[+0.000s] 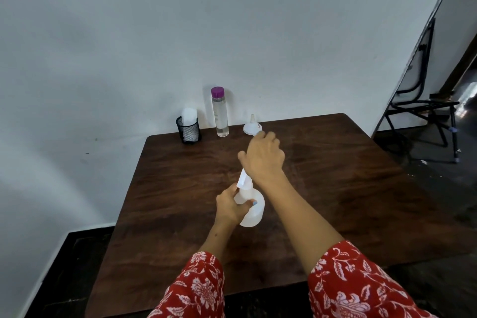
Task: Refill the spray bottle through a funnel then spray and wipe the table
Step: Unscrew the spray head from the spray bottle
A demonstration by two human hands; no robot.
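A white spray bottle (254, 210) stands on the dark wooden table (335, 188) near its middle, and my left hand (229, 205) is wrapped around its neck just below the white spray head. My right hand (263, 156) is stretched toward the back of the table, fingers loosely curled, its fingertips right at the white funnel (251, 126), which rests upside down with its spout pointing up. Whether the fingers touch the funnel is unclear. A tall clear bottle (220, 116) with a purple cap stands left of the funnel.
A black mesh cup (189, 130) holding a white cloth stands at the back left by the wall. A black metal chair (423, 108) stands on the floor beyond the table's right side.
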